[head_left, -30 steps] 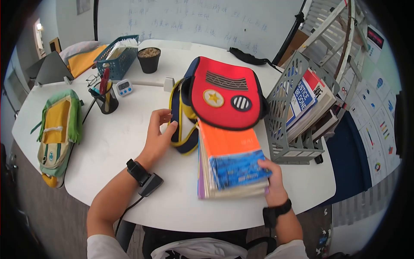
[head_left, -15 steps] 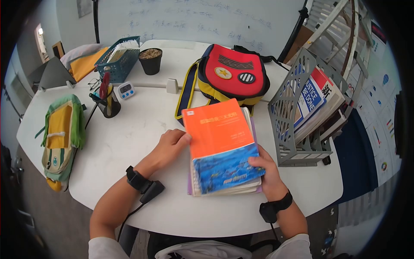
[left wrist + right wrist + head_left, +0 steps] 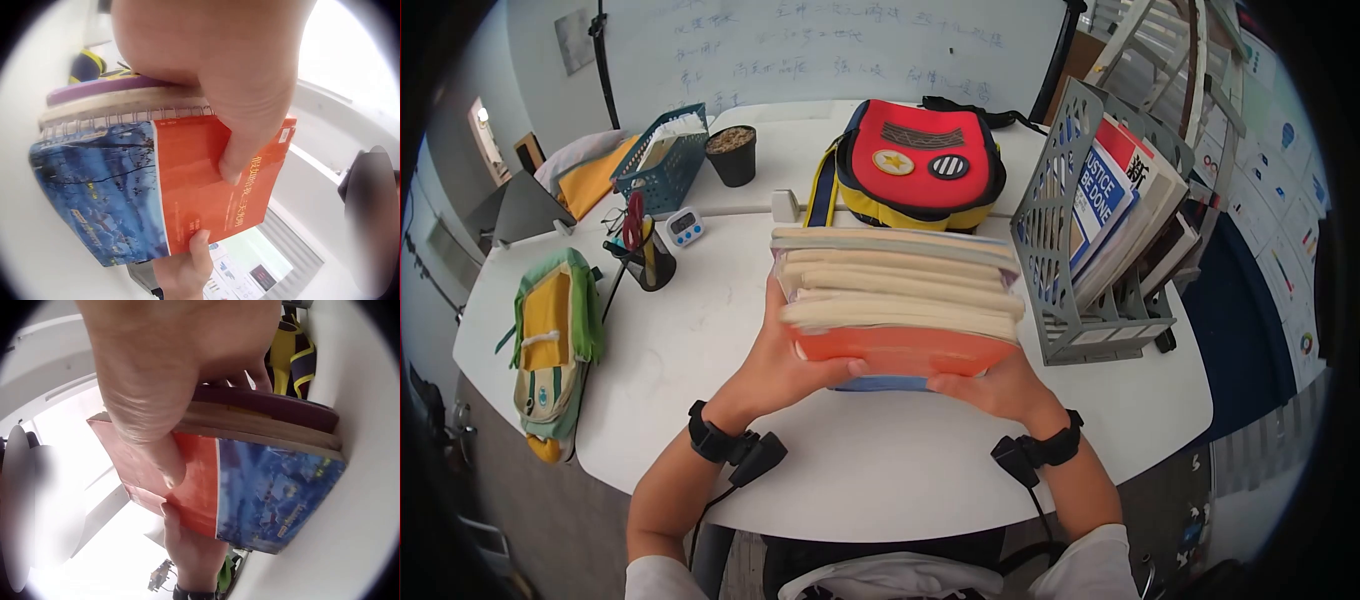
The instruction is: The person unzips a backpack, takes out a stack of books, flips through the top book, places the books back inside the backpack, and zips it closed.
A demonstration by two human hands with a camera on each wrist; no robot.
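The left hand (image 3: 775,372) curls round the near left end of the stack of books (image 3: 897,297), thumb pressed on the orange cover. The stack is tipped up on edge above the white table (image 3: 700,330), page edges uppermost, in front of the red backpack (image 3: 918,165). The right hand (image 3: 990,385) clamps the right end likewise, forearms angled inward.

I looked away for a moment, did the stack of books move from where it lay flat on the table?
Yes. The stack of books is tipped up on edge in both hands, nearer the red backpack.
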